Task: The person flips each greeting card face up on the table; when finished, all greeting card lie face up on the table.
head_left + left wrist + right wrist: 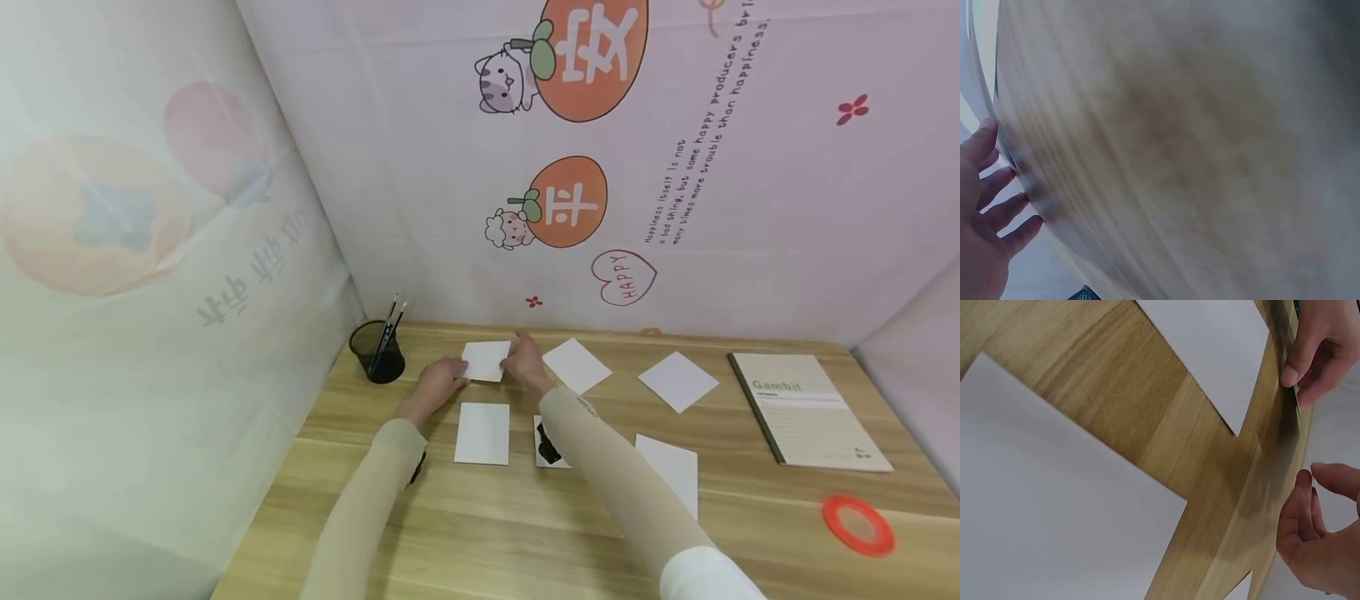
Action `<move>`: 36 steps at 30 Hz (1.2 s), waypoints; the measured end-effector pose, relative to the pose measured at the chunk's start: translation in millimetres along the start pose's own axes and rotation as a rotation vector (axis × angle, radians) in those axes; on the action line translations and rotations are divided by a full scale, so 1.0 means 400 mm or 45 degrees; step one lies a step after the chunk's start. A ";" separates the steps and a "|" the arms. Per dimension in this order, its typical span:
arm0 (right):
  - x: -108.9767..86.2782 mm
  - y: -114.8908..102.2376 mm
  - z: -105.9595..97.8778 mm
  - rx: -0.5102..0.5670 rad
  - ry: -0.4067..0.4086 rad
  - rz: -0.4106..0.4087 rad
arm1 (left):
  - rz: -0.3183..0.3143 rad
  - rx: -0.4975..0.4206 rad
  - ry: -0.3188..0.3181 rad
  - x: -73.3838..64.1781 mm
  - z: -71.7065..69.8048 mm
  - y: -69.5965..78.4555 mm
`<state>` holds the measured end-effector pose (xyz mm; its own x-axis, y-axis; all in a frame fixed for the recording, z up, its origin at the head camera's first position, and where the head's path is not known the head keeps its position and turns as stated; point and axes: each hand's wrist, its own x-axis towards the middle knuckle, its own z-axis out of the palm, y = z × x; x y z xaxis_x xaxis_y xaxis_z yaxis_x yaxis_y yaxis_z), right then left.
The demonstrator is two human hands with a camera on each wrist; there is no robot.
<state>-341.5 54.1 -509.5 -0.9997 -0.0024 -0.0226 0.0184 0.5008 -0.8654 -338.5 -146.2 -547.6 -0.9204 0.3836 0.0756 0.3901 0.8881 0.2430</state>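
White card, held [486, 361]: hanging between the two hands, above the counter [420, 533]; showing nearly edge-on in the right wrist view.
Left hand [437, 385]: pinching the card's left side, thumb against fingers.
Right hand [527, 364]: pinching the opposite side, fingertips closing on the edge.
Near card [482, 434]: lying flat, bodyward of the gap between the hands.
Half-hidden card [541, 459]: lying bodyward of the right hand, the right sleeve [615, 475] partly covering it.
First angled card [577, 366]: resting just right of the right hand, corner-on.
Second angled card [678, 382]: resting farther right of that hand.
Larger card [678, 471]: lying right and bodyward of the right hand, partly behind the sleeve.
Mesh cup [388, 368]: standing left of the left hand, pencils [390, 329] leaning inside.
Notebook [810, 408]: lying well right of the right hand, reading "Gambit".
Red ring [858, 525]: lying bodyward of the notebook, well away from both hands.
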 end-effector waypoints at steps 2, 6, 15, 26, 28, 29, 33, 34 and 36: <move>0.001 0.007 -0.003 0.013 -0.033 0.011 | 0.005 0.016 0.008 -0.003 0.001 -0.001; 0.000 0.017 -0.013 0.014 -0.125 0.013 | 0.029 0.043 0.055 -0.010 -0.002 -0.001; -0.018 0.026 -0.039 0.147 -0.166 0.051 | 0.169 0.152 0.303 -0.027 -0.020 -0.005; -0.044 0.034 -0.051 0.260 -0.137 0.015 | 0.200 0.157 0.441 -0.045 -0.027 -0.005; -0.050 0.033 -0.053 0.278 -0.129 0.009 | 0.205 0.166 0.459 -0.046 -0.029 -0.002; -0.053 0.033 -0.053 0.290 -0.127 0.013 | 0.205 0.167 0.467 -0.047 -0.029 0.000; -0.062 0.034 -0.048 0.388 -0.106 0.024 | 0.199 0.138 0.508 -0.049 -0.026 0.006; -0.064 0.035 -0.046 0.410 -0.101 0.022 | 0.196 0.128 0.518 -0.050 -0.026 0.008; -0.069 0.033 -0.044 0.459 -0.085 0.009 | 0.192 0.100 0.543 -0.051 -0.026 0.012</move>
<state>-313.8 76.0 -511.5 -0.9967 -0.0623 -0.0514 0.0406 0.1636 -0.9857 -318.2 -152.4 -538.1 -0.7752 0.3861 0.5001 0.5063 0.8531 0.1262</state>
